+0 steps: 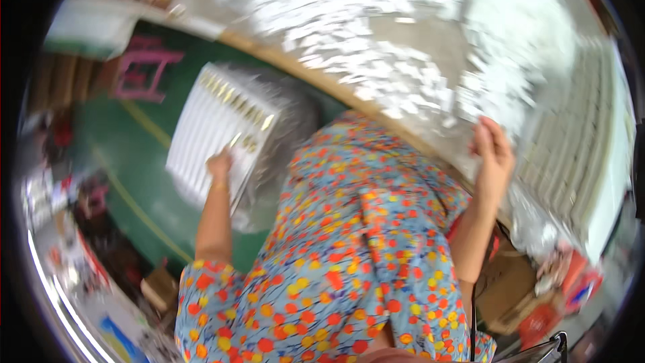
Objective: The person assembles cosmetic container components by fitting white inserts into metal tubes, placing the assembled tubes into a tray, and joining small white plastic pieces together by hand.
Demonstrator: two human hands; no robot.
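Note:
To my left, my left hand is closed in a pinch over a white ridged slab. A small gold-coloured piece sticks up at its fingertips. More gold-coloured pieces stand in a row along the slab's far edge, and a few lie near the hand. Clear plastic wrap surrounds the slab's side. On the right, my right hand is raised by the table's near edge with its fingers curled together; blur hides whatever they hold. Many small white pieces lie spread just beyond it.
The worktable has a wooden edge. Long white ridged strips lie side by side at the right. A pink stool stands on the green floor. Cardboard and plastic bags sit low on the right.

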